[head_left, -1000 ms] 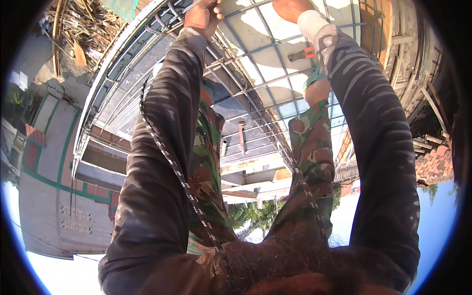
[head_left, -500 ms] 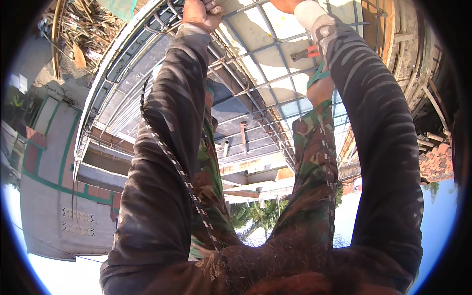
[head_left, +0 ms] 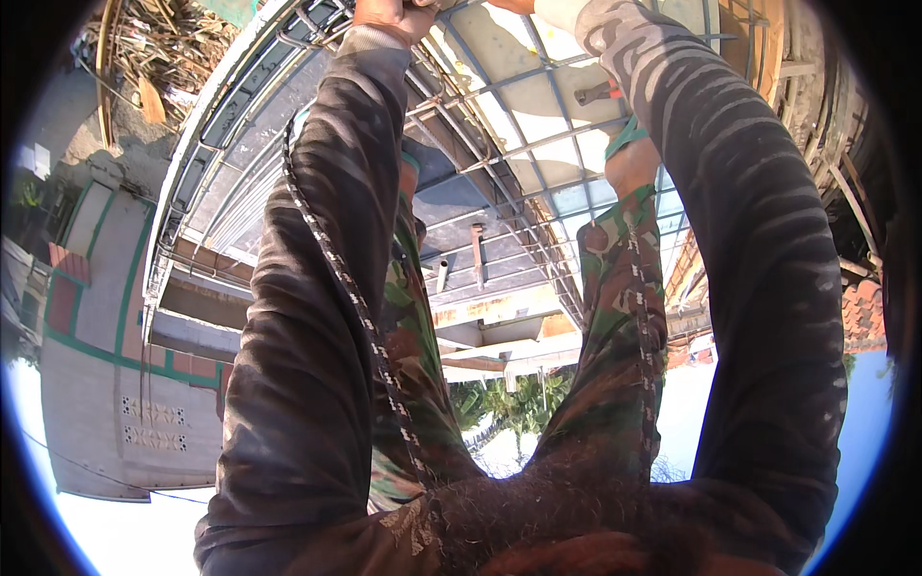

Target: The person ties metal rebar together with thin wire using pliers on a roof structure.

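I see the left hand (head_left: 389,15) at the upper edge, fingers curled; I cannot tell what they pinch. The steel mesh (head_left: 524,149) spreads below. The right hand (head_left: 514,5) has shifted left, narrowing the working gap; its grip is cut off. Pliers (head_left: 595,94) now lie partly behind the right sleeve (head_left: 663,72)

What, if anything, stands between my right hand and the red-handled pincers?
At least one rebar crosses between the right hand and the red-handled pincers in this view; the right sleeve partly covers them. Nothing else visible intervenes.
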Tool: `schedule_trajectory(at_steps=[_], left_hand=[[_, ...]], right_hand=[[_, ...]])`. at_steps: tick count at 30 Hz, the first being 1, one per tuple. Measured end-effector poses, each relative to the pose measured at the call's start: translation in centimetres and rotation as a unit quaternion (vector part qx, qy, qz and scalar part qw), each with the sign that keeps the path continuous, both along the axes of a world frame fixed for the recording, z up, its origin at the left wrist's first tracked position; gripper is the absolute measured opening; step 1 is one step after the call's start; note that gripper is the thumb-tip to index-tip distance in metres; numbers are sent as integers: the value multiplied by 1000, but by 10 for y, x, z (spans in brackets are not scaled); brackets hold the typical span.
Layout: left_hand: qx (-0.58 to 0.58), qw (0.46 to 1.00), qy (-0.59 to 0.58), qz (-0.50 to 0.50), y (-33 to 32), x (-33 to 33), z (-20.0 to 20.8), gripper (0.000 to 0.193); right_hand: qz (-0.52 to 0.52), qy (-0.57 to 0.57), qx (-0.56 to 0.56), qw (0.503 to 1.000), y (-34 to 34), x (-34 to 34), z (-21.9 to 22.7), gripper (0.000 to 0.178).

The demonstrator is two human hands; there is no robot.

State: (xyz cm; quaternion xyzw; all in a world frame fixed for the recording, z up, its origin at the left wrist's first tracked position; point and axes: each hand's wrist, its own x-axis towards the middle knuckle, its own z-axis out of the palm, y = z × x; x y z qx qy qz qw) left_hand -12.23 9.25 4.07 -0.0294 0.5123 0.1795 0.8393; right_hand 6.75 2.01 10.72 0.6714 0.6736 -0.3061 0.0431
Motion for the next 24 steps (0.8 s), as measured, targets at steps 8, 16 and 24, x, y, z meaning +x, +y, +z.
schedule_trajectory(at_steps=[8, 16, 24], left_hand=[[17, 999, 33, 11, -11, 8, 24, 11], [399, 662, 491, -402, -130, -19, 27, 43], [329, 584, 485, -562, -116, -9, 15, 48]], right_hand=[[-29, 71, 116, 990, -15, -4, -34, 21], [-103, 74, 71, 989, -23, -14, -53, 25], [-111, 125, 150, 974, -34, -12, -60, 30]])
